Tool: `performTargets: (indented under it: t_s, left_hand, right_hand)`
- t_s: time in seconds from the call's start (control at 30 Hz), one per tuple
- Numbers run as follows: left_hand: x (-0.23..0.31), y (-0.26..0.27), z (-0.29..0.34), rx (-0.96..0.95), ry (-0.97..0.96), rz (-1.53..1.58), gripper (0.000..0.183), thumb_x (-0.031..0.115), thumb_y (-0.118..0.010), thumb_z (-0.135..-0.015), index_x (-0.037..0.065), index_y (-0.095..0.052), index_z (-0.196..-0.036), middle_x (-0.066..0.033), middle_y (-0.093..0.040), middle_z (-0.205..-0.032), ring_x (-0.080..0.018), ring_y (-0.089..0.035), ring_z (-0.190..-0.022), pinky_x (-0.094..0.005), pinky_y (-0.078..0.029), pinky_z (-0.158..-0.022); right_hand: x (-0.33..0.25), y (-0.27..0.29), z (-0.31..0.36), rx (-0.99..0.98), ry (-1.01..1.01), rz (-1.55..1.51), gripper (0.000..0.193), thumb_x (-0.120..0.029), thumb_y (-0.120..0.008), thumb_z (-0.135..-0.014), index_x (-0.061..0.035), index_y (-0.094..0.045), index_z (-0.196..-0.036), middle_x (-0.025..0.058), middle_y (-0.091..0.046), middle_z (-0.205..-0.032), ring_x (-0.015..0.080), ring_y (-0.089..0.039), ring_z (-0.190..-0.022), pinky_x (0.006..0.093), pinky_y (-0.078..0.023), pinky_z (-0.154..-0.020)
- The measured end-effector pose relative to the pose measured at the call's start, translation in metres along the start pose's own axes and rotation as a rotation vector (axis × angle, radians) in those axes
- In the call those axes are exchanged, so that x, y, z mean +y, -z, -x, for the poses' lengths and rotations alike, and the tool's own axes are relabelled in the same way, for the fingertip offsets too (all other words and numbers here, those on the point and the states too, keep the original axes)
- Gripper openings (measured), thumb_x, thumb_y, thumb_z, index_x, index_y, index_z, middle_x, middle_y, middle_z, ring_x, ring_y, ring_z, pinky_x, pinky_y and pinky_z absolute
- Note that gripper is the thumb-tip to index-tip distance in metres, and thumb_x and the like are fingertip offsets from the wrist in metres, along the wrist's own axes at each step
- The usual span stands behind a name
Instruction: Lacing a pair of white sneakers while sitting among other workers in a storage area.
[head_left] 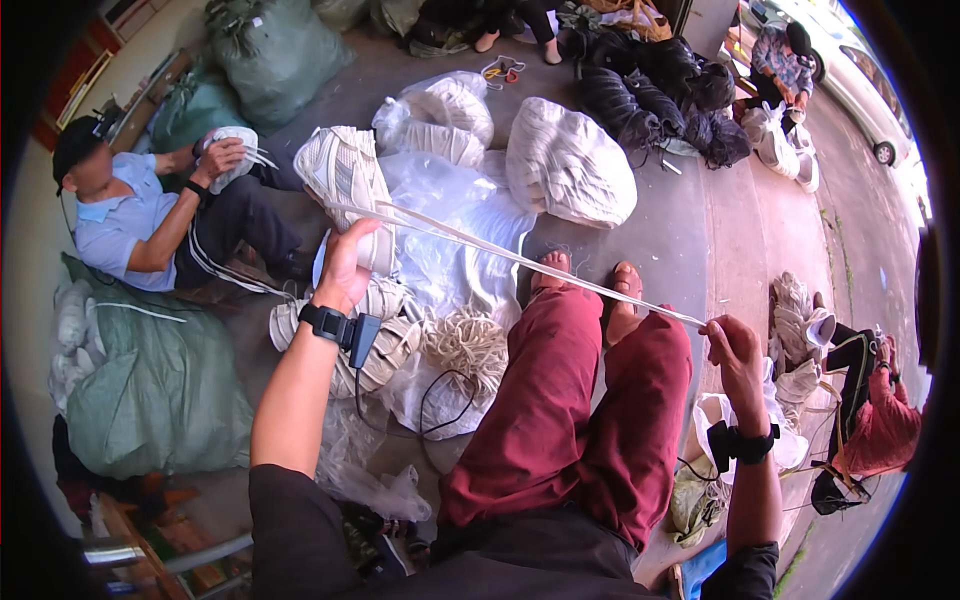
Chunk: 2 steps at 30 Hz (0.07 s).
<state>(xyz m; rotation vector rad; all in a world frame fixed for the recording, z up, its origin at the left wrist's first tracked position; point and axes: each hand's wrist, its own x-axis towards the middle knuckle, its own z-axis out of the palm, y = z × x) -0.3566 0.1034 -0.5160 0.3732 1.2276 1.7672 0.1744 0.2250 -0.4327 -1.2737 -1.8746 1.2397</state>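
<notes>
Both hands stretch a white strap (pixel 520 260) above the maroon-trousered legs (pixel 580 400): left hand (pixel 345 265) fingers seemingly closed on it, right hand (pixel 730 345) fingers pinching its end.

Concrete floor (pixel 700 230), grey. Lying directly on it: 3 white bundles of cord (pixel 568 160) near the middle, clear plastic sheeting (pixel 450 240), 1 loose coil of rope (pixel 465 345), 2 green sacks (pixel 160 390) at left, black bags (pixel 660 90) at top.
</notes>
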Motion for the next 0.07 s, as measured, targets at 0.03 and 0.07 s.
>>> performTargets:
  t_s: [0.03, 0.07]
  left_hand:
    - [-0.0043, 0.0019, 0.0004, 0.012, -0.032, -0.033, 0.045, 0.007, -0.071, -0.079, 0.002, -0.058, -0.122, -0.0065, -0.065, -0.109, -0.0196, -0.062, -0.098, -0.0334, -0.049, -0.088]
    - [-0.0070, 0.0004, 0.0010, 0.023, -0.066, -0.066, 0.050, 0.007, -0.071, -0.079, 0.003, -0.055, -0.126, -0.0073, -0.064, -0.113, -0.0200, -0.061, -0.104, -0.0331, -0.049, -0.091]
  right_hand:
    - [0.0015, -0.0010, 0.0001, 0.020, -0.004, -0.002, 0.028, -0.025, -0.058, -0.099, -0.0002, -0.065, -0.088, -0.0045, -0.050, -0.067, 0.0034, -0.042, -0.062, 0.0212, -0.034, -0.055]
    - [0.0023, -0.0016, 0.0013, 0.031, -0.007, 0.017, 0.027, -0.024, -0.058, -0.099, -0.0003, -0.065, -0.089, -0.0039, -0.052, -0.068, 0.0041, -0.043, -0.062, 0.0217, -0.035, -0.055]
